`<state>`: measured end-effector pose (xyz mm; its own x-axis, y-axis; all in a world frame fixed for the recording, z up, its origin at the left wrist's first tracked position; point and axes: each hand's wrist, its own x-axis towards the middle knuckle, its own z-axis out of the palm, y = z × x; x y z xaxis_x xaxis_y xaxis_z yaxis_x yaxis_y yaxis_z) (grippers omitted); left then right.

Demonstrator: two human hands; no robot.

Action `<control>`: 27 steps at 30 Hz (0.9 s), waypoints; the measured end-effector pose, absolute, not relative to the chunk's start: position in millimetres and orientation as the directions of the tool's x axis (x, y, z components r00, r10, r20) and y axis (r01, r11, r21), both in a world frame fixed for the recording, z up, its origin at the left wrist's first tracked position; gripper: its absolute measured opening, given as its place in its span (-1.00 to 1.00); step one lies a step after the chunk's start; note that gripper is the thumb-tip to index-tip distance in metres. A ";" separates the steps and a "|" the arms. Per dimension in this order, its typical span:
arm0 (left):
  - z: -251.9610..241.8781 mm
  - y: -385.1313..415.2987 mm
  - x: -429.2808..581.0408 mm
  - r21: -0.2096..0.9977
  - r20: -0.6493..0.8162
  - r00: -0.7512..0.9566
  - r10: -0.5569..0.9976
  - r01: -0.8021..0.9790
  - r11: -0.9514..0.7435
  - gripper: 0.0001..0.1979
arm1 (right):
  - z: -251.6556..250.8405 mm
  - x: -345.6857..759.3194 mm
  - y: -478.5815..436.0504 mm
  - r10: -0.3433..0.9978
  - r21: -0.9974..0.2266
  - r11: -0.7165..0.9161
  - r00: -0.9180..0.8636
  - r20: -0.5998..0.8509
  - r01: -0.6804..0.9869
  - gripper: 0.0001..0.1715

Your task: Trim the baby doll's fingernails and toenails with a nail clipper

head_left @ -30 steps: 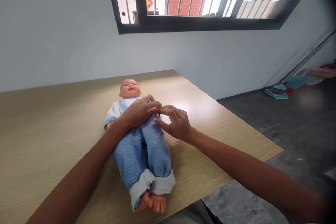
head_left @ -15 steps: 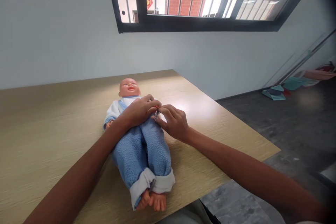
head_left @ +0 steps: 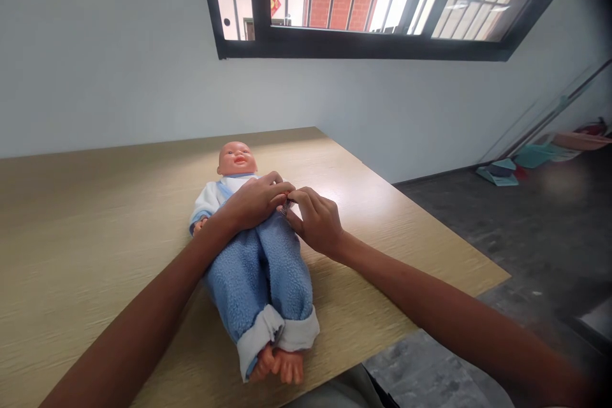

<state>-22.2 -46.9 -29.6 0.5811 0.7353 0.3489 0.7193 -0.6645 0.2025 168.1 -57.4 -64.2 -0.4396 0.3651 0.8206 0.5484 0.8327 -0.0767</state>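
Note:
A baby doll [head_left: 261, 261] in a blue and white fleece outfit lies on its back, its bare feet towards me. Across its belly reaches my left hand [head_left: 255, 201], fingers closed around the doll's hand [head_left: 285, 194] on the right side, which is mostly covered. My right hand [head_left: 318, 220] is closed in a pinch on a small silver nail clipper [head_left: 285, 206], held right against the doll's fingers. Fingers hide most of the clipper, so I cannot tell whether its jaws touch the doll.
The doll rests on a light wooden table [head_left: 406, 248], whose right edge slants towards me. Behind stands a pale wall with a barred window [head_left: 358, 44]. Dustpans [head_left: 500, 172] and a pink basin [head_left: 581, 140] sit on the dark floor at the far right.
My right thumb has drawn in slightly at the clipper, and the clipper's visible part looks a little different. My left hand and the doll stay in place; the view shifts very slightly.

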 end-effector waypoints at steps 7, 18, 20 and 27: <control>-33.9 -42.4 -24.0 0.184 0.363 0.583 0.727 0.720 -0.669 -0.73 | -58.8 162.8 -59.1 0.439 -0.165 0.823 -0.425 0.792 0.543 -0.88; -32.7 -44.6 -24.7 0.154 0.337 0.615 0.712 0.711 -0.687 -0.78 | -53.3 162.1 -56.6 0.583 -0.450 0.803 -0.364 0.726 0.390 -0.64; -30.7 -46.3 -24.4 0.159 0.334 0.613 0.716 0.712 -0.683 -0.73 | -55.9 165.3 -53.9 0.613 -0.525 0.786 -0.302 0.730 0.327 -0.57; -26.7 -50.2 -22.6 0.177 0.346 0.566 0.748 0.744 -0.645 -0.69 | -63.3 169.8 -44.9 0.719 -0.707 0.694 -0.103 0.687 0.134 -0.68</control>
<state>-22.6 -50.2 -26.7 0.5663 0.7480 0.3462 0.7437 -0.6448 0.1766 169.8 -44.9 -63.3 -0.1025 0.7193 0.6871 0.1341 0.6945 -0.7069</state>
